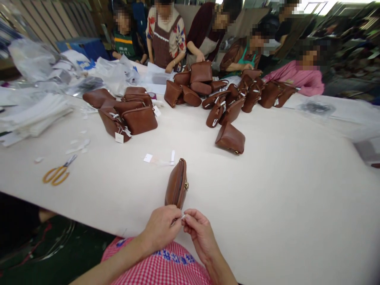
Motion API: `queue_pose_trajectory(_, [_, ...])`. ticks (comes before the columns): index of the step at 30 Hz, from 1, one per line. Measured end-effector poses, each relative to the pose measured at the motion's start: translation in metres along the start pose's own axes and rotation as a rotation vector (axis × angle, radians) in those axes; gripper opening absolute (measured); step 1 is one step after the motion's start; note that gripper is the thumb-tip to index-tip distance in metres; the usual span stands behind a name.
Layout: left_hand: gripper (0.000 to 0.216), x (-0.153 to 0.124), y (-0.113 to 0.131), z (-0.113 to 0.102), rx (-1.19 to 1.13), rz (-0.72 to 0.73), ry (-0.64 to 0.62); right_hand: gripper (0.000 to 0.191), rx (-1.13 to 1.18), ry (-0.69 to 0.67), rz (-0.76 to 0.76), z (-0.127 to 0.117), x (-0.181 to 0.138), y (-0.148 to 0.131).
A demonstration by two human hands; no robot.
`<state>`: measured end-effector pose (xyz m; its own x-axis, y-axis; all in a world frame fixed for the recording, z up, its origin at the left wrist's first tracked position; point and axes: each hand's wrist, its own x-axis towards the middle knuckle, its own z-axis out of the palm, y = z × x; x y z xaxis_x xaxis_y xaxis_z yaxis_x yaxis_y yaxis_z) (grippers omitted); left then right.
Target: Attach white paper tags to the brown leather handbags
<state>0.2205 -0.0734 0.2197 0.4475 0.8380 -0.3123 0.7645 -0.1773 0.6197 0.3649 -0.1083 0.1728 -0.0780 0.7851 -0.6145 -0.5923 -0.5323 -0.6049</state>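
Close to the table's near edge, a brown leather pouch [177,184] stands with its zipped top and brass-coloured clasp showing. My left hand [163,225] is closed at the pouch's near end, its fingers curled; what lies inside its grip is hidden. Against those fingertips, my right hand [200,233] pinches a small white strip [183,216] between thumb and forefinger. The strip is too small to make out fully. Just beyond the pouch lie a white tag [147,158] and a narrow white label [172,157]. Another brown pouch [230,138] rests farther to the right.
Yellow-handled scissors [59,172] lie at left, near white scraps [78,146]. Tagged brown pouches [139,118] are grouped at left, with a larger pile [202,77] across the table [282,198]. Plastic bags [115,73] heap at far left. Several people stand or sit opposite.
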Motion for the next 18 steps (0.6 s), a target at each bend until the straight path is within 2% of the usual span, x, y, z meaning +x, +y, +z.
queue_pose_trajectory(5, [0.025,0.001,0.001,-0.004,-0.020,-0.009,-0.034,0.027,-0.106,-0.020,-0.095,-0.001,0.003,0.003])
queue_pose_trajectory(13, [0.025,0.003,0.006,-0.013,-0.032,-0.012,-0.077,0.028,-0.083,-0.018,-0.092,0.000,0.004,0.006])
queue_pose_trajectory(18, [0.025,0.006,0.005,-0.011,-0.019,-0.024,-0.082,0.026,-0.111,-0.004,-0.123,0.001,0.005,0.008])
